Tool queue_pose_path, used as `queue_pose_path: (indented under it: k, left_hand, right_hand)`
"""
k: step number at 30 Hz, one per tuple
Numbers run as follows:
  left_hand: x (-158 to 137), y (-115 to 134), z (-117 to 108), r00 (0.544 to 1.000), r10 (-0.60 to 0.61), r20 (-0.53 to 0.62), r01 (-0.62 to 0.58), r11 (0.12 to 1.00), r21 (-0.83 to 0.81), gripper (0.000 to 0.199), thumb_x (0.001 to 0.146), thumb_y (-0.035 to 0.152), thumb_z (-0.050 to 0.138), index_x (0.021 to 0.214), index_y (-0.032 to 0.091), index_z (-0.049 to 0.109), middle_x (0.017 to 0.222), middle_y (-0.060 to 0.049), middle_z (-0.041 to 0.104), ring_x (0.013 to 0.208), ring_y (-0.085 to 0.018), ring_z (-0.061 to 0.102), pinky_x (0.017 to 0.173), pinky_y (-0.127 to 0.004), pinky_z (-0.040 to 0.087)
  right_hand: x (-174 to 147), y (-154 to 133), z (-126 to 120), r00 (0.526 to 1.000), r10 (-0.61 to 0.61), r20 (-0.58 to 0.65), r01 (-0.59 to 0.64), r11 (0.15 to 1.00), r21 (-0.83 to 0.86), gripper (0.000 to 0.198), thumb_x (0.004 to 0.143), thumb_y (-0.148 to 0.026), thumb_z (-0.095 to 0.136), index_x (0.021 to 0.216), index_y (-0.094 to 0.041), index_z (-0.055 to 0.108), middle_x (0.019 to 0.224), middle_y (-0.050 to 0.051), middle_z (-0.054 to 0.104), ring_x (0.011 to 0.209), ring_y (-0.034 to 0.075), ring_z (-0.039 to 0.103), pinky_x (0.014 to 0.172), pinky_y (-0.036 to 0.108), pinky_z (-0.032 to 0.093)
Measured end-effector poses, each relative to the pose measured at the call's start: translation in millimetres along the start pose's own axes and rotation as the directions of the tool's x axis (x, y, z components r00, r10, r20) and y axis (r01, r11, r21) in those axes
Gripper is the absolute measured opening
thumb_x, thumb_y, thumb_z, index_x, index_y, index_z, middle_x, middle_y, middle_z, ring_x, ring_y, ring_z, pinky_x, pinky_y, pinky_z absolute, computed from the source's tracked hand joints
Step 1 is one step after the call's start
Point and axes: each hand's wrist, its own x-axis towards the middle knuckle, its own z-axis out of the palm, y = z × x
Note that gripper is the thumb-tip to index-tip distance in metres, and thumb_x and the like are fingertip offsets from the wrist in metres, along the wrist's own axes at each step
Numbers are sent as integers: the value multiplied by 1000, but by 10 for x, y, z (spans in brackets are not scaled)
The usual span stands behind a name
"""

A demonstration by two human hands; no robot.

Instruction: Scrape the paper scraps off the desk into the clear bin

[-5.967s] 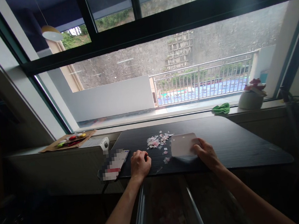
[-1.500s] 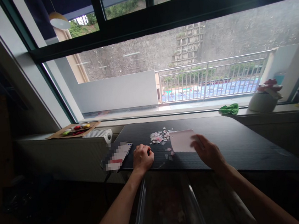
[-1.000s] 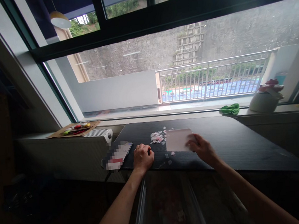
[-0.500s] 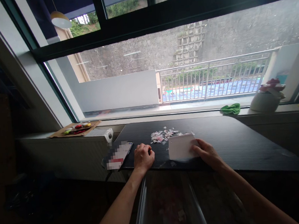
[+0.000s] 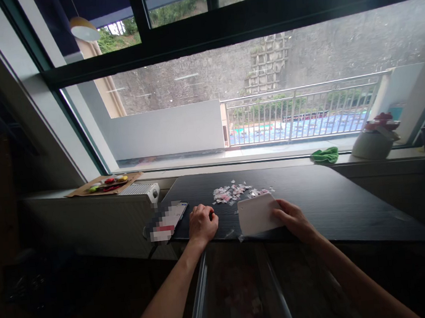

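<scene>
My right hand (image 5: pixel 294 217) grips the right end of a flat white scraper (image 5: pixel 258 215), thumb on its near face. The scraper has rounded corners and stands tilted on the dark table (image 5: pixel 315 194) near its front edge. A few small clear scraps (image 5: pixel 240 238) lie at the edge by its lower left corner. Behind it is a loose pile of small white and pinkish scraps (image 5: pixel 229 192), partly hidden at the right. My left hand (image 5: pixel 203 221) rests curled closed on the table, left of the scraper. Below the edge sits a clear plastic bin (image 5: pixel 199 302) with scraps inside.
A phone (image 5: pixel 171 221) with a blurred screen lies at the table's left end. Beyond it are a radiator (image 5: pixel 139 188) and cardboard (image 5: pixel 77 189) holding colourful items. A green cloth (image 5: pixel 325 155) and a pale rounded jar (image 5: pixel 372 142) stand on the sill under the window.
The scraper has come slightly toward me and tilted, its lower left corner now at the table edge with a few scraps. My left hand keeps its place. The view has shifted slightly.
</scene>
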Motion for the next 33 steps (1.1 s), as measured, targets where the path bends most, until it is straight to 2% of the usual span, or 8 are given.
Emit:
queue_pose_path:
  k: [3, 11, 13, 16, 19, 25, 30, 33]
  left_hand:
    - [2, 3, -3, 1000, 3, -6, -3, 1000, 1, 15, 78, 20, 52, 82, 19, 66, 89, -7, 63, 93, -22, 55, 84, -35, 43]
    - [1, 16, -26, 1000, 0, 12, 0, 1000, 4, 15, 78, 20, 51, 82, 19, 66, 89, -6, 63, 92, -21, 54, 84, -34, 42]
    - [2, 16, -26, 1000, 0, 14, 0, 1000, 0, 15, 79, 20, 51, 82, 19, 66, 90, -6, 63, 92, -21, 54, 84, -34, 42]
    - [1, 11, -21, 1000, -4, 12, 4, 1000, -5, 14, 78, 20, 52, 82, 19, 66, 90, -6, 63, 93, -21, 54, 84, -34, 42]
    - [-1, 9, -17, 1000, -8, 15, 8, 1000, -2, 15, 79, 20, 51, 82, 19, 66, 90, -6, 63, 93, -21, 54, 84, -34, 42]
    - [3, 19, -20, 1000, -10, 21, 9, 1000, 11, 15, 79, 20, 51, 83, 19, 66, 91, -6, 62, 94, -21, 54, 84, -34, 42]
    - [3, 24, -26, 1000, -11, 19, 11, 1000, 8, 15, 78, 20, 52, 82, 19, 66, 90, -6, 63, 93, -21, 54, 85, -34, 42]
    - [1, 23, -26, 1000, -12, 18, 12, 1000, 5, 15, 78, 20, 52, 82, 19, 66, 90, -6, 63, 93, -21, 54, 85, -34, 42]
  right_hand:
    - [-9, -7, -6, 999, -6, 51, 5, 999, 34, 33, 64, -36, 61, 89, -16, 67, 80, 3, 69, 73, 20, 60, 64, 29, 47]
    - [-4, 15, -26, 999, -14, 29, 13, 1000, 28, 32, 65, -37, 62, 89, -17, 67, 82, 4, 70, 76, 21, 62, 65, 30, 49]
    - [3, 38, -29, 999, -4, -40, 6, 999, 42, 34, 66, -38, 60, 93, -17, 66, 82, 4, 70, 75, 21, 62, 64, 30, 50]
    - [21, 90, -37, 973, 34, -227, -26, 999, 38, 37, 69, -40, 55, 97, -18, 63, 78, 3, 68, 67, 20, 61, 56, 28, 48]
    - [39, 135, -42, 953, 28, -302, -34, 999, -15, 36, 69, -39, 53, 96, -18, 63, 77, 3, 66, 68, 20, 59, 55, 28, 47]
    - [51, 144, -37, 941, 2, -340, -28, 997, -73, 37, 68, -38, 52, 97, -17, 63, 79, 3, 66, 72, 21, 60, 61, 30, 48]
    - [32, 91, -34, 969, -19, -247, 0, 997, -77, 37, 67, -38, 55, 95, -17, 65, 79, 3, 68, 73, 21, 60, 65, 32, 49]
    - [19, 56, -33, 960, -2, -281, -23, 996, -85, 37, 67, -40, 53, 94, -18, 65, 79, 4, 68, 72, 21, 60, 63, 31, 48]
